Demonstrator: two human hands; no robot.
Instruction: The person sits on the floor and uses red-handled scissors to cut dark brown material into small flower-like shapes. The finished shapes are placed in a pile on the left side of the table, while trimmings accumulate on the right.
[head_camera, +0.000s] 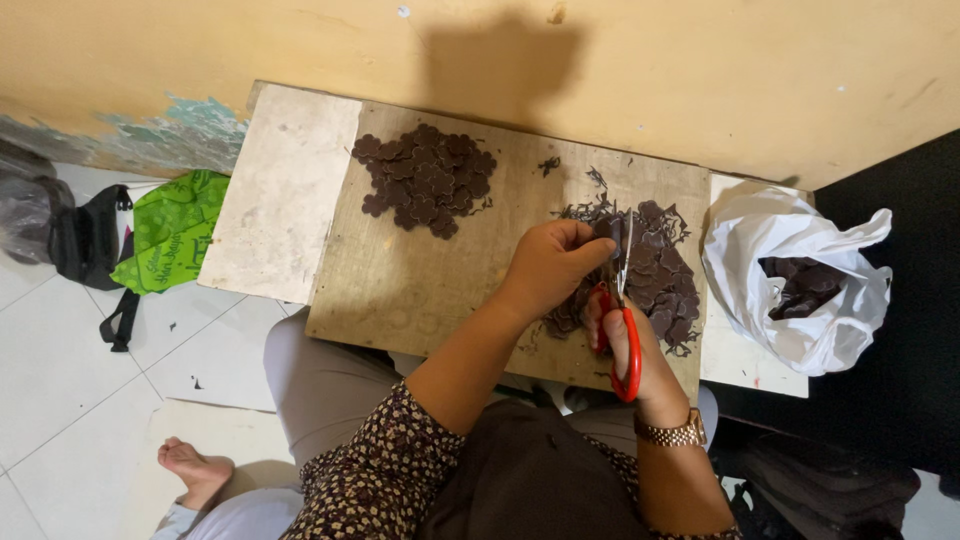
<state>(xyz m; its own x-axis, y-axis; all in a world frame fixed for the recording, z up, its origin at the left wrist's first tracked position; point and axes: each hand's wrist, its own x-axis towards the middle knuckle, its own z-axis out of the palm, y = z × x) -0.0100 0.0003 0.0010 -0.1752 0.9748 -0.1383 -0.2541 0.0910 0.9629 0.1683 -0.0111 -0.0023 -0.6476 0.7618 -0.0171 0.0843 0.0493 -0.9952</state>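
Left hand (548, 265) pinches a small dark brown piece (606, 232) between thumb and fingertips, grip clamped on it. Right hand (622, 340) has fingers through the red handles of the scissors (622, 300), grip closed around them; blades point up toward the wall and meet the piece right at the left fingertips. Whether the blades are apart or together I cannot tell at this size. Held piece sits over the untrimmed heap (650, 275), which lies directly beneath and just right of both grips, ringed by thin offcuts. Trimmed flower-shaped pieces (425, 178) form a pile up and to the left of the left grip, well apart from it, on the wooden board (400, 290) that serves as tabletop. Risks, as judged: blades work very close to the left fingertips, so a slip or over-long cut could nick them; the piece is small and thinly gripped, so it could twist and be cut off-outline or drop into the heap; offcuts could scatter off the board's near edge onto the lap. Packages: white plastic bag (790, 290), crumpled and open, right of the right grip, dark material inside. Far left on the tiled floor, a bright green bag (175, 235) with dark lettering beside a black bag (85, 240).
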